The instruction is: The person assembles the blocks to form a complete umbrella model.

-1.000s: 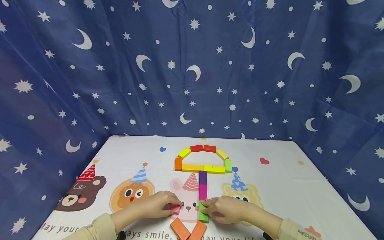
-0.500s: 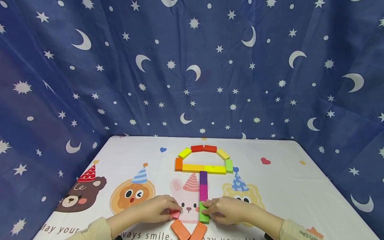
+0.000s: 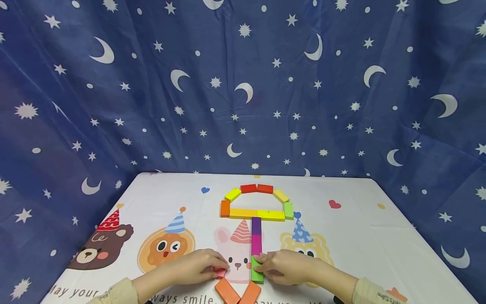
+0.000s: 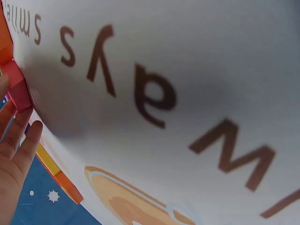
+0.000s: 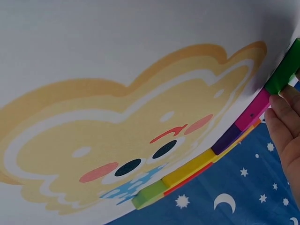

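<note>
Nearing completion, an umbrella figure of blocks is laid out: canopy (image 3: 256, 202) and stem are set. The green block (image 3: 257, 269) is pinched at the stem's foot by the right hand (image 3: 284, 266); the pink block (image 3: 220, 272) is gripped by the left hand (image 3: 193, 266), nudged slightly nearer the orange blocks (image 3: 237, 292).

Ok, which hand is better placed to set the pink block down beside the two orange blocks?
Left, probably. The left hand already holds the pink block, just above the orange blocks. The right hand is busy gripping the green block.
</note>
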The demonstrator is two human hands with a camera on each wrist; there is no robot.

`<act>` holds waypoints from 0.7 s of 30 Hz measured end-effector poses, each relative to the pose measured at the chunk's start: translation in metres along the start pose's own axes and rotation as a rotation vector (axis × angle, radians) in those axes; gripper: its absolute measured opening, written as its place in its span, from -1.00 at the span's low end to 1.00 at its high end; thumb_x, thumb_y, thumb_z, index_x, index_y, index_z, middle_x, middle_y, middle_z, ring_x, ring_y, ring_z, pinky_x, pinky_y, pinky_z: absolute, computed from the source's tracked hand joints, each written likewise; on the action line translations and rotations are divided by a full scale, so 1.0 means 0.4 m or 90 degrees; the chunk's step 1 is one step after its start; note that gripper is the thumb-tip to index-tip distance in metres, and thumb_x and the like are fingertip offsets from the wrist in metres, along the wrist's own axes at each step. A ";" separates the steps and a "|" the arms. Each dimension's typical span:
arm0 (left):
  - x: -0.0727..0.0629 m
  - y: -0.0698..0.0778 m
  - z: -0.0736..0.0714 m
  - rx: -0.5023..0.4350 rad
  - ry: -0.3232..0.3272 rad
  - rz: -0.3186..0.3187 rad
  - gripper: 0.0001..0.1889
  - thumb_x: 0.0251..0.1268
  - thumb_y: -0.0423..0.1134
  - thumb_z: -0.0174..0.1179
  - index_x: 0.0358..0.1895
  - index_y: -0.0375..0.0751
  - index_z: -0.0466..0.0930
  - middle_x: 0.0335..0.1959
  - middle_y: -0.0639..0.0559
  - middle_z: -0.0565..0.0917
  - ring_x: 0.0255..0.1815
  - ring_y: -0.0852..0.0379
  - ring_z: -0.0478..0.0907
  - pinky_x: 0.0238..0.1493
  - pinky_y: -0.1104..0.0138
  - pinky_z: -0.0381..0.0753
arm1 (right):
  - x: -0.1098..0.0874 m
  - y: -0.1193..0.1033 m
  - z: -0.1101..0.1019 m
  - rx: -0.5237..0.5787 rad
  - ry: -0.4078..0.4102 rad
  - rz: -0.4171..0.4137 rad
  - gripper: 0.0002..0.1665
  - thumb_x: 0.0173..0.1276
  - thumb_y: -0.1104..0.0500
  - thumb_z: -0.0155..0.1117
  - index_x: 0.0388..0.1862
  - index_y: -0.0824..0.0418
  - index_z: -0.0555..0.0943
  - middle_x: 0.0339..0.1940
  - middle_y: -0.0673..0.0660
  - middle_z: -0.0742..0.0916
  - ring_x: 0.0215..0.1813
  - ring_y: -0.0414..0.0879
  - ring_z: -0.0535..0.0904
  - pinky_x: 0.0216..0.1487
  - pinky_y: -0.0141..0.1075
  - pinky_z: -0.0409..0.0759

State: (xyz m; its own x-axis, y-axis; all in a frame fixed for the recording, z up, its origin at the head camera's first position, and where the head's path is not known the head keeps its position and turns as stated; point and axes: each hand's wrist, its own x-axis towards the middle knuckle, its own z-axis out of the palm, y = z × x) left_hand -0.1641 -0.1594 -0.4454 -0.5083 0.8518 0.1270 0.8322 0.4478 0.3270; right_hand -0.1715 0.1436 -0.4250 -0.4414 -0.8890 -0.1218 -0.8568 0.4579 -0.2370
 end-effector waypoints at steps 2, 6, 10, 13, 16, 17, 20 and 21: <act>0.001 0.001 0.003 0.005 0.008 0.001 -0.75 0.25 -0.26 0.21 -0.01 -0.06 0.66 -0.05 0.15 0.68 0.01 0.24 0.58 0.04 0.40 0.57 | -0.001 0.000 0.001 -0.004 0.002 -0.002 -0.58 0.34 0.19 0.14 0.19 0.05 0.56 0.23 0.07 0.59 0.26 -0.13 0.52 0.20 -0.29 0.53; 0.004 0.002 0.008 0.008 0.017 0.005 -0.75 0.25 -0.25 0.20 -0.01 -0.06 0.66 -0.06 0.15 0.68 0.00 0.26 0.58 0.03 0.41 0.57 | -0.004 0.000 0.004 -0.006 0.005 -0.005 -0.58 0.34 0.20 0.14 0.18 0.06 0.57 0.22 0.09 0.60 0.25 -0.12 0.52 0.19 -0.28 0.54; 0.007 0.005 0.010 0.006 0.014 -0.005 -0.76 0.24 -0.25 0.21 -0.02 -0.04 0.67 -0.06 0.15 0.68 0.00 0.24 0.58 0.04 0.40 0.57 | -0.004 0.001 0.005 0.002 0.003 0.004 -0.58 0.34 0.19 0.15 0.19 0.05 0.56 0.23 0.07 0.59 0.26 -0.12 0.52 0.19 -0.28 0.54; 0.011 0.008 0.006 -0.006 0.001 -0.020 -0.78 0.24 -0.25 0.21 -0.07 -0.01 0.68 -0.05 0.14 0.68 0.01 0.23 0.58 0.06 0.38 0.57 | -0.002 0.002 0.004 0.002 0.008 0.005 -0.57 0.33 0.19 0.15 0.19 0.05 0.56 0.23 0.06 0.59 0.26 -0.12 0.52 0.19 -0.29 0.54; 0.013 0.011 0.002 -0.018 -0.018 -0.031 -0.81 0.25 -0.24 0.20 -0.10 0.02 0.69 -0.01 0.11 0.68 0.05 0.21 0.58 0.10 0.34 0.56 | -0.003 0.003 0.005 -0.001 0.014 0.000 -0.57 0.33 0.20 0.15 0.19 0.06 0.56 0.23 0.08 0.59 0.26 -0.11 0.52 0.20 -0.28 0.53; 0.013 0.012 0.000 -0.023 -0.025 -0.037 -0.82 0.27 -0.22 0.18 -0.11 0.04 0.69 0.01 0.10 0.67 0.08 0.20 0.57 0.12 0.33 0.55 | -0.003 0.003 0.005 -0.004 0.016 -0.003 -0.57 0.33 0.20 0.15 0.19 0.07 0.56 0.22 0.09 0.59 0.26 -0.11 0.52 0.20 -0.28 0.53; 0.008 0.014 -0.002 -0.022 -0.041 -0.047 -0.79 0.32 -0.15 0.13 -0.04 0.05 0.67 0.11 0.04 0.62 0.16 0.13 0.54 0.18 0.25 0.52 | -0.002 0.004 0.007 -0.001 0.019 -0.010 -0.57 0.33 0.21 0.15 0.18 0.08 0.56 0.22 0.10 0.60 0.25 -0.11 0.52 0.20 -0.28 0.53; 0.006 0.014 -0.002 -0.020 -0.043 -0.050 -0.76 0.34 -0.12 0.11 0.00 0.05 0.65 0.15 0.02 0.60 0.19 0.11 0.52 0.19 0.23 0.51 | -0.001 0.004 0.008 0.000 0.020 -0.011 -0.57 0.33 0.21 0.15 0.18 0.08 0.57 0.22 0.09 0.60 0.25 -0.11 0.52 0.19 -0.28 0.54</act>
State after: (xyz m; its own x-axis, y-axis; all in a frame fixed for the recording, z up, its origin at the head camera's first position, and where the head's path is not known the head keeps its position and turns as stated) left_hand -0.1609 -0.1552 -0.4424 -0.5540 0.8317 0.0363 0.7827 0.5056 0.3629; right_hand -0.1719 0.1447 -0.4285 -0.4351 -0.8962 -0.0872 -0.8642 0.4428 -0.2391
